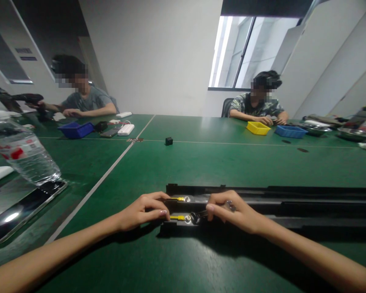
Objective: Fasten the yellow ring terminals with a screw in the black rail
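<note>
A long black plastic rail (293, 203) lies across the green table (201, 162) in front of me. At its left end sit two yellow terminals with silver ring ends (179, 208). My left hand (143, 211) grips the rail's left end, fingers curled and pinched at the yellow terminals. My right hand (228, 211) rests on the rail just right of them, fingers closed round a small dark tool or part whose tip touches the lower silver ring.
A water bottle (21, 150) and a phone (21, 211) lie at my left. A small black block (168, 141) sits mid-table. Two other people sit at the far side, with a blue tray (75, 130), yellow tray (258, 128), another blue tray (291, 131) and metal bowls (354, 134).
</note>
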`<state>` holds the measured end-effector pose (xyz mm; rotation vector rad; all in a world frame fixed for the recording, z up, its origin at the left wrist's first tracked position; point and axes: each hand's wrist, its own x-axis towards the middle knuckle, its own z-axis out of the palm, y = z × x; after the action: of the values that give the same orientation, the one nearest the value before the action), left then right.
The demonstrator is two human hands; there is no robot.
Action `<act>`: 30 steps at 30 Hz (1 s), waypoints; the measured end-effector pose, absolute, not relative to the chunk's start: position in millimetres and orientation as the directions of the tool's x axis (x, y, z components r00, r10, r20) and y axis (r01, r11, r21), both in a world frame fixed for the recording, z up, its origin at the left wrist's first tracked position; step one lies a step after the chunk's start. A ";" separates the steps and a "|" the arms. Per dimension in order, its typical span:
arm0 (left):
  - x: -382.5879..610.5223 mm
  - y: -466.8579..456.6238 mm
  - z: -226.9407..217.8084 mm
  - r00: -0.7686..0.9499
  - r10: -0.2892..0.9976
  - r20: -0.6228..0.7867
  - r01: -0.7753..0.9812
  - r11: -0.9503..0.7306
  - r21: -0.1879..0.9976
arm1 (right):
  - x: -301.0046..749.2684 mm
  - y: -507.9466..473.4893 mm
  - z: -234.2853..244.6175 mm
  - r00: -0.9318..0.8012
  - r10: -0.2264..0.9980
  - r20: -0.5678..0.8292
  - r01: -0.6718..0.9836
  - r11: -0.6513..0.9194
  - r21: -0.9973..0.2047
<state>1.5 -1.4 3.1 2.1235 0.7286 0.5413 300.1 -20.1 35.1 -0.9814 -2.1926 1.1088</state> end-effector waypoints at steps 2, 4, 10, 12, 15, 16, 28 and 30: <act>1.6 -2.1 3.4 0.741 0.659 0.129 0.317 -0.513 0.798 | 299.7 -20.5 35.7 -0.623 0.774 0.109 0.373 0.417 -0.829; 1.9 -2.7 3.4 0.739 0.660 0.136 0.313 -0.514 0.799 | 299.6 -20.6 35.9 -0.624 0.773 0.111 0.375 0.421 -0.826; 3.2 -2.0 2.4 0.737 0.661 0.141 0.303 -0.510 0.805 | 300.1 -19.8 34.5 -0.625 0.774 0.098 0.384 0.414 -0.825; 3.2 -1.7 2.5 0.737 0.661 0.140 0.303 -0.508 0.806 | 300.4 -19.7 34.2 -0.626 0.775 0.092 0.385 0.410 -0.827; 2.5 -1.5 2.7 0.739 0.660 0.136 0.304 -0.507 0.807 | 300.7 -19.9 34.6 -0.622 0.777 0.094 0.390 0.412 -0.824; 2.1 -1.4 2.7 0.741 0.657 0.137 0.304 -0.511 0.804 | 300.6 -19.9 34.8 -0.621 0.778 0.095 0.390 0.411 -0.824; 3.6 -2.4 4.1 0.735 0.661 0.150 0.300 -0.517 0.802 | 301.8 -20.2 34.7 -0.633 0.765 0.119 0.362 0.428 -0.828; 3.0 -1.8 3.3 0.737 0.659 0.147 0.302 -0.516 0.802 | 301.5 -20.1 35.4 -0.633 0.764 0.123 0.364 0.434 -0.824</act>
<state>3.0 -1.8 3.3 2.1284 0.7223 0.5646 301.5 -20.1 35.4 -0.9488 -2.2048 1.0951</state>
